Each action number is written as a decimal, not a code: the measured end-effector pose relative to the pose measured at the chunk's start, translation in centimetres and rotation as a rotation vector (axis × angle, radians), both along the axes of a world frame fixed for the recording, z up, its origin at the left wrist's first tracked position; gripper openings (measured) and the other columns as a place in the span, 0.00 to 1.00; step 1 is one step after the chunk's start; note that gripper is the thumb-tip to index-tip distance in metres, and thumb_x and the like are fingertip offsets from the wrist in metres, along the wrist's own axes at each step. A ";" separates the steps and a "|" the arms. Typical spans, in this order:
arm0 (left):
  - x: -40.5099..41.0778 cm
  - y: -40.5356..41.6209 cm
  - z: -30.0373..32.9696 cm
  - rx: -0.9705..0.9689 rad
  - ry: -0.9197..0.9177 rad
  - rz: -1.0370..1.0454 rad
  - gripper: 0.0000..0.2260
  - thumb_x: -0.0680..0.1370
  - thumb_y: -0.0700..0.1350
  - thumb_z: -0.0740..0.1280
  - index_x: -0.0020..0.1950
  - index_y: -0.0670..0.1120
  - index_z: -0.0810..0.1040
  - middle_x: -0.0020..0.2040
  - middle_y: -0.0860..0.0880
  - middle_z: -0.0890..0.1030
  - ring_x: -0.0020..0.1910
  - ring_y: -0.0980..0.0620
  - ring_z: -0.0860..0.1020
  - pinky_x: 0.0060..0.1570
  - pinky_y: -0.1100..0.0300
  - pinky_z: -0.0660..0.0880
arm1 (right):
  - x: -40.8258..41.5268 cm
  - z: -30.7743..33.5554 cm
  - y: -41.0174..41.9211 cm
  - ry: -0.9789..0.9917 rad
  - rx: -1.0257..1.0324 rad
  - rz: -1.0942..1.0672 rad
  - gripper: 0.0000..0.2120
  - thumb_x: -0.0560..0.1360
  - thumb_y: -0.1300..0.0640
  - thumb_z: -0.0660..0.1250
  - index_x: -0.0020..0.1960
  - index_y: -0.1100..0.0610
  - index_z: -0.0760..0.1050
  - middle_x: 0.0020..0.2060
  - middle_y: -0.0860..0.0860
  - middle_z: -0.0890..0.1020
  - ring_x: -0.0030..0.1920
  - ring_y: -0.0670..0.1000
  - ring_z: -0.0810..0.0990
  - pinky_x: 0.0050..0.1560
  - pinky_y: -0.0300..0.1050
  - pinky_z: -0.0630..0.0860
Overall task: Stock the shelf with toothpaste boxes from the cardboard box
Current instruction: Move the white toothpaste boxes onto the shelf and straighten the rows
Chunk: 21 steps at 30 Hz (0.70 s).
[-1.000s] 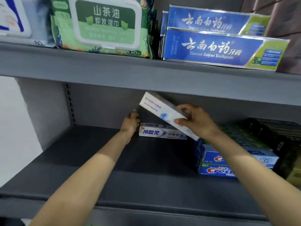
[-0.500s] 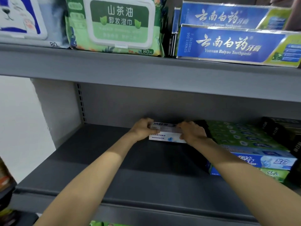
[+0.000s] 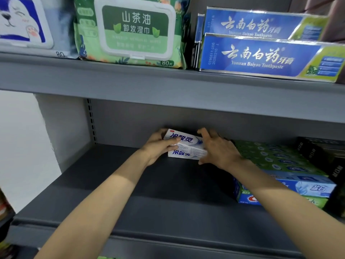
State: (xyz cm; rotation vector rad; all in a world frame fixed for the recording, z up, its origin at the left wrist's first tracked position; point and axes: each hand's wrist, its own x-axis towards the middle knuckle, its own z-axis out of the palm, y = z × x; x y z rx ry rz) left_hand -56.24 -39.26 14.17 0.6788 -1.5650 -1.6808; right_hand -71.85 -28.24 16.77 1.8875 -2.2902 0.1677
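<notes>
Two white toothpaste boxes point(image 3: 186, 146) are now stacked at the back of the lower shelf point(image 3: 149, 202). My left hand point(image 3: 158, 148) grips their left end, and my right hand point(image 3: 218, 148) rests with straight fingers on the right end. I judge that much shelf is unfilled; the cardboard box is not visible.

Lower shelf point(image 3: 149, 199) carries two stacked white boxes point(image 3: 186, 149) at the back — green-blue boxes point(image 3: 291, 176) and black boxes point(image 3: 321, 156) to the right.
</notes>
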 end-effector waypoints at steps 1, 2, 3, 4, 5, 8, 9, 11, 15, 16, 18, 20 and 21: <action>0.2 -0.2 -0.1 0.016 0.023 -0.010 0.12 0.74 0.34 0.69 0.54 0.46 0.72 0.49 0.47 0.79 0.49 0.53 0.80 0.46 0.65 0.80 | -0.3 0.0 -0.1 -0.067 0.016 -0.021 0.47 0.64 0.46 0.76 0.73 0.52 0.52 0.67 0.56 0.68 0.64 0.58 0.72 0.59 0.53 0.71; 0.5 -0.3 -0.2 0.029 0.040 -0.010 0.15 0.74 0.33 0.69 0.55 0.47 0.71 0.50 0.47 0.79 0.50 0.52 0.80 0.47 0.63 0.80 | -0.8 0.0 -0.2 -0.127 0.035 -0.041 0.48 0.63 0.43 0.76 0.74 0.51 0.53 0.67 0.56 0.69 0.65 0.57 0.72 0.62 0.51 0.70; 0.8 -0.4 -0.4 0.027 0.042 -0.005 0.17 0.73 0.32 0.69 0.56 0.48 0.70 0.50 0.46 0.79 0.51 0.51 0.80 0.49 0.61 0.80 | -1.2 0.1 -0.2 -0.183 0.057 -0.055 0.45 0.63 0.41 0.76 0.72 0.51 0.59 0.66 0.54 0.72 0.64 0.55 0.73 0.61 0.49 0.71; 1.2 -0.4 -0.4 0.019 0.042 -0.001 0.18 0.73 0.32 0.69 0.56 0.49 0.69 0.51 0.46 0.79 0.51 0.50 0.80 0.49 0.60 0.80 | -1.7 0.2 -0.2 -0.243 0.080 -0.062 0.39 0.63 0.39 0.75 0.69 0.51 0.65 0.64 0.52 0.75 0.61 0.53 0.75 0.57 0.45 0.71; 1.4 -0.5 -0.6 0.013 0.049 0.001 0.19 0.73 0.31 0.69 0.57 0.50 0.69 0.52 0.46 0.78 0.52 0.50 0.80 0.49 0.60 0.80 | -2.0 0.2 -0.1 -0.303 0.099 -0.057 0.34 0.62 0.38 0.75 0.64 0.50 0.71 0.61 0.50 0.78 0.57 0.51 0.77 0.53 0.43 0.71; 1.7 -0.4 -0.9 -0.014 0.025 0.039 0.22 0.72 0.32 0.71 0.60 0.50 0.70 0.54 0.45 0.78 0.52 0.50 0.80 0.51 0.58 0.80 | -2.5 0.3 0.0 -0.342 0.090 -0.020 0.24 0.65 0.40 0.74 0.58 0.47 0.75 0.57 0.49 0.80 0.52 0.50 0.78 0.51 0.43 0.74; 1.5 -0.4 -1.1 -0.091 -0.062 0.085 0.23 0.71 0.33 0.72 0.61 0.50 0.70 0.54 0.45 0.78 0.53 0.50 0.80 0.53 0.57 0.79 | -2.5 0.3 -0.1 -0.290 0.074 -0.025 0.25 0.67 0.41 0.73 0.61 0.47 0.74 0.58 0.49 0.79 0.55 0.51 0.78 0.54 0.45 0.74; 0.9 -0.7 -1.5 -0.296 -0.304 0.159 0.22 0.70 0.37 0.75 0.60 0.47 0.72 0.54 0.46 0.79 0.54 0.50 0.79 0.56 0.55 0.77 | -2.5 0.2 -0.4 -0.170 0.059 -0.072 0.29 0.69 0.44 0.72 0.67 0.47 0.70 0.62 0.52 0.75 0.60 0.53 0.75 0.59 0.48 0.73; -0.4 -0.6 -1.9 -0.505 -0.625 0.166 0.17 0.71 0.40 0.73 0.58 0.45 0.75 0.57 0.46 0.78 0.55 0.50 0.77 0.53 0.60 0.74 | -2.0 -0.8 -1.1 -0.029 0.130 -0.198 0.27 0.72 0.50 0.71 0.68 0.51 0.68 0.65 0.55 0.72 0.64 0.56 0.73 0.61 0.50 0.70; -0.7 -0.6 -2.1 -0.547 -0.680 0.185 0.16 0.72 0.39 0.72 0.59 0.44 0.76 0.57 0.45 0.77 0.56 0.49 0.76 0.52 0.62 0.73 | -1.7 -1.2 -1.2 0.008 0.142 -0.227 0.25 0.73 0.52 0.69 0.68 0.53 0.69 0.65 0.55 0.73 0.64 0.57 0.73 0.61 0.50 0.71; -1.3 -0.5 -2.1 -0.598 -0.740 0.231 0.14 0.74 0.38 0.70 0.59 0.43 0.76 0.57 0.42 0.77 0.57 0.47 0.76 0.55 0.60 0.73 | -1.2 -2.1 -1.6 0.065 0.147 -0.265 0.20 0.75 0.56 0.66 0.66 0.56 0.69 0.64 0.56 0.73 0.63 0.58 0.74 0.60 0.50 0.71; -1.7 -0.3 -2.1 -0.628 -0.770 0.248 0.14 0.74 0.38 0.70 0.59 0.42 0.76 0.58 0.42 0.78 0.57 0.45 0.76 0.57 0.57 0.73 | -0.9 -2.8 -2.0 0.094 0.143 -0.282 0.17 0.77 0.60 0.62 0.66 0.58 0.69 0.64 0.57 0.73 0.63 0.59 0.74 0.58 0.50 0.72; -1.8 -0.3 -2.1 -0.641 -0.781 0.241 0.15 0.74 0.38 0.70 0.60 0.42 0.75 0.58 0.42 0.78 0.57 0.45 0.76 0.57 0.56 0.73 | -0.9 -3.1 -2.2 0.107 0.140 -0.285 0.17 0.78 0.62 0.61 0.66 0.58 0.69 0.63 0.57 0.73 0.63 0.59 0.74 0.58 0.50 0.73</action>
